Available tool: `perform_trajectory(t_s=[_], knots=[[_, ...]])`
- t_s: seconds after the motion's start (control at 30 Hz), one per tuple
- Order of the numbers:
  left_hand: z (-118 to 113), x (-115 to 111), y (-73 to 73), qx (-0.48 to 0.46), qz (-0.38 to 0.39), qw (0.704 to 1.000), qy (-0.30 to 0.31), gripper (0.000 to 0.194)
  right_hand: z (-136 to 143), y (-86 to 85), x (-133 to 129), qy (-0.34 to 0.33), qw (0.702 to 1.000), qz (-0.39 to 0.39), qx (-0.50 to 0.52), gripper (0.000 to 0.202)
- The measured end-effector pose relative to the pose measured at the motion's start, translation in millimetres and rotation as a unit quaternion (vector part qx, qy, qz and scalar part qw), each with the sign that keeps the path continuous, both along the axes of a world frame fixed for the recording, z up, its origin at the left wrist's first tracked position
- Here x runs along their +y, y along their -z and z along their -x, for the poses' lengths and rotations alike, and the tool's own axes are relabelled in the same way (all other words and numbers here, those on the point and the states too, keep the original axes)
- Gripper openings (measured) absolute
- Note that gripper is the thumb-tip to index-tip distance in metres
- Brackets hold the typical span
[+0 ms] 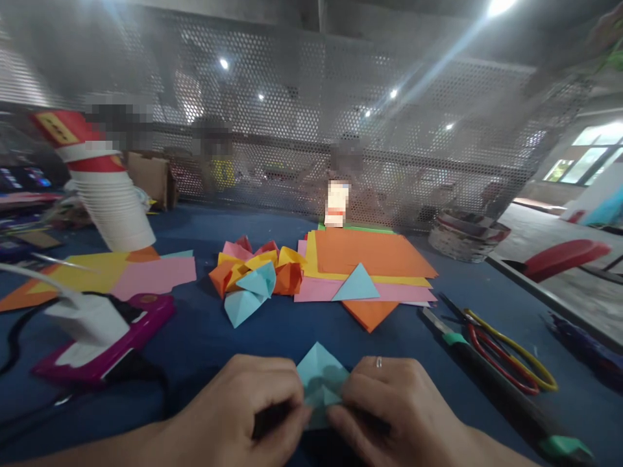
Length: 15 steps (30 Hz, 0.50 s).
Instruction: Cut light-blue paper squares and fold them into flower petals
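Note:
Between my hands at the bottom middle is a light blue sheet of folding paper (318, 363), its pointed corner turned away from me and creases across it. My left hand (257, 402) is closed on its left edge, thumb and fingers pinching it. On the right edge, my right hand (389, 395), with a ring on one finger, grips it the same way. Just beyond lie a small blue folded triangle (357, 285) and an orange folded piece (370, 316). Left of these sits a cluster of folded paper pieces (257, 275) in blue, orange, yellow and pink.
Behind is a stack of coloured paper (374, 253). At right lie scissors (528, 376) and a black-and-green cutter (501, 383). A magenta power strip (156, 318) with a white plug, loose paper (150, 279) and leaning paper cups (114, 201) are at left.

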<state>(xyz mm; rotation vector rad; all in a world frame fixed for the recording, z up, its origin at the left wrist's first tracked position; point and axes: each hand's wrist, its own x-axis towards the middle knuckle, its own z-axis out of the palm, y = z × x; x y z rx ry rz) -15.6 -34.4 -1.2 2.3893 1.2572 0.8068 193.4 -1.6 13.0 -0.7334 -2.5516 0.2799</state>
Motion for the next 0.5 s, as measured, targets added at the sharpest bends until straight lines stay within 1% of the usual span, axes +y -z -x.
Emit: perform_trajectory(t_s=[0.07,0.13,0.17,0.23,0.33,0.5], knots=[[-2,5,-1.4,0.004,0.085,0.996,-0.039,0.024,1,3.2,1,0.051,0.998,0.015,-0.015,0.026],[-4,10,-2.2,0.007,0.133,0.988,-0.075,0.025,1,5.6,3,0.113,0.992,0.041,-0.046,0.025],[-4,12,-2.2,0.010,0.138,0.987,-0.085,0.025,2,6.2,5,0.139,0.987,0.053,-0.061,0.024],[-4,15,-1.7,0.020,0.127,0.987,-0.092,0.024,3,6.5,7,0.168,0.980,0.071,-0.079,0.022],[-3,16,-0.4,0.037,0.113,0.988,-0.093,0.022,7,6.3,10,0.183,0.977,0.081,-0.076,0.015],[-3,18,0.9,0.089,0.086,0.986,-0.110,0.020,11,7.2,15,0.207,0.970,0.078,-0.097,0.016]])
